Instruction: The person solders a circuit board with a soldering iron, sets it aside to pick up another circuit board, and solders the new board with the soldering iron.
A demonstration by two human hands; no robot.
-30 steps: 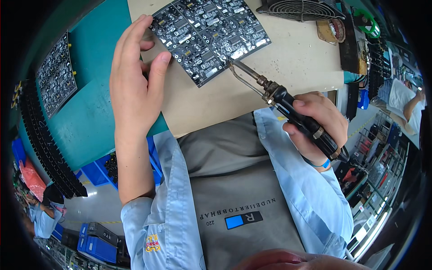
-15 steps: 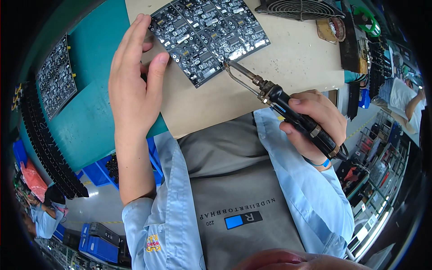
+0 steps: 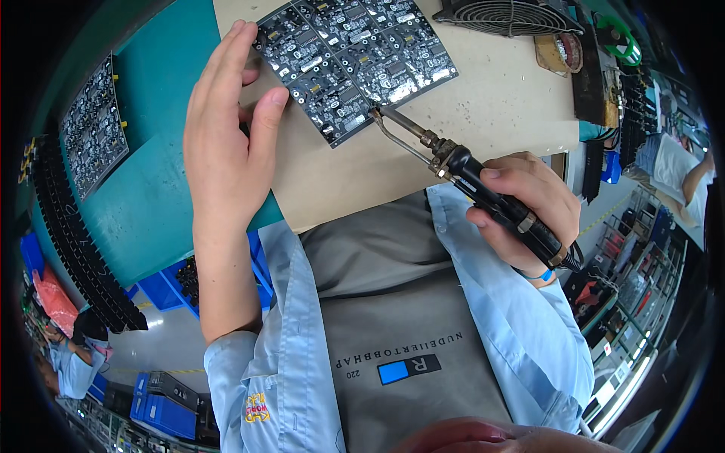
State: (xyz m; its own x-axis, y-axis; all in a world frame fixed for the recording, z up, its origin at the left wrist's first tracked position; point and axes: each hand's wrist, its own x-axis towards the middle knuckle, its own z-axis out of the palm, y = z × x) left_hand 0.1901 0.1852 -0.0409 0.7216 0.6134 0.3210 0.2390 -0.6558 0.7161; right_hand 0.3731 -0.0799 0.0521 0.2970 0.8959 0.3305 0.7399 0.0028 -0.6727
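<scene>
A panel of dark printed circuit boards (image 3: 355,64), crowded with small parts, lies on brown cardboard at the top middle. My left hand (image 3: 230,143) rests along the panel's left edge, fingers stretched and thumb apart, holding nothing. In my right hand (image 3: 540,200) is a black-handled soldering iron (image 3: 491,189), gripped between thumb and fingers. A thin bent metal tube runs beside its shaft to the tip. That tip meets the panel near its lower edge; whether it touches a joint is too small to tell.
Brown cardboard (image 3: 498,113) covers part of the green mat (image 3: 158,219). A second board panel (image 3: 94,128) stands at the left, by a black slotted strip (image 3: 79,234). At the upper right are a round fan grille (image 3: 510,16) and a small tip-cleaning container (image 3: 559,53).
The soldering iron's tip has shifted slightly left and toward me along the panel's lower edge. My left hand stays beside the panel, almost unmoved.
</scene>
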